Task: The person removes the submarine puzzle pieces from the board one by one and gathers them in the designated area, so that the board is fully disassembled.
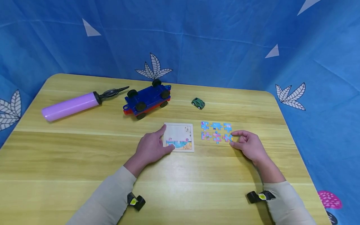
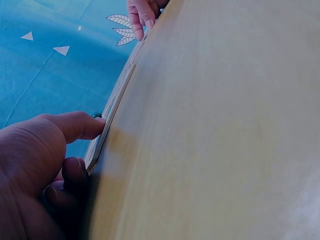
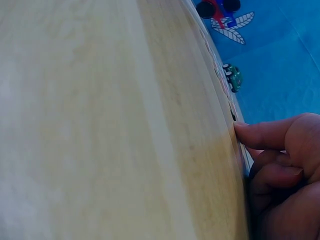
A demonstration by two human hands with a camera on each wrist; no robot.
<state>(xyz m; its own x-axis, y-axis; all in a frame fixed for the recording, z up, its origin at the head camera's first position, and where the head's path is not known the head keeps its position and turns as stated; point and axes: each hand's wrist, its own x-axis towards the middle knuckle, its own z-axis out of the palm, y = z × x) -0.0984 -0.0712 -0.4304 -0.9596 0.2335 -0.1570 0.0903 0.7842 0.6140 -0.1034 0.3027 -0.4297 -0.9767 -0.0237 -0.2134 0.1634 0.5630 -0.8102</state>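
A square puzzle board [image 1: 180,131] lies on the table, with a blue strip of picture along its lower part. My left hand [image 1: 152,146] holds it by the left side, thumb over the lower edge and index finger by the upper left corner. In the left wrist view the thumb presses the edge of the board [image 2: 114,110]. To the right, several jigsaw pieces [image 1: 216,126] lie in two rows. My right hand [image 1: 248,145] pinches the lower right jigsaw piece [image 1: 227,137] between thumb and index finger; its other fingers are curled, as the right wrist view shows.
Behind the board a blue and red toy vehicle [image 1: 149,98] lies tipped over, wheels showing. A small green toy car [image 1: 198,103] stands behind the pieces. A purple hand pump [image 1: 73,106] lies at the back left. Blue patterned cloth [image 1: 197,56] hangs behind the table [image 1: 197,187].
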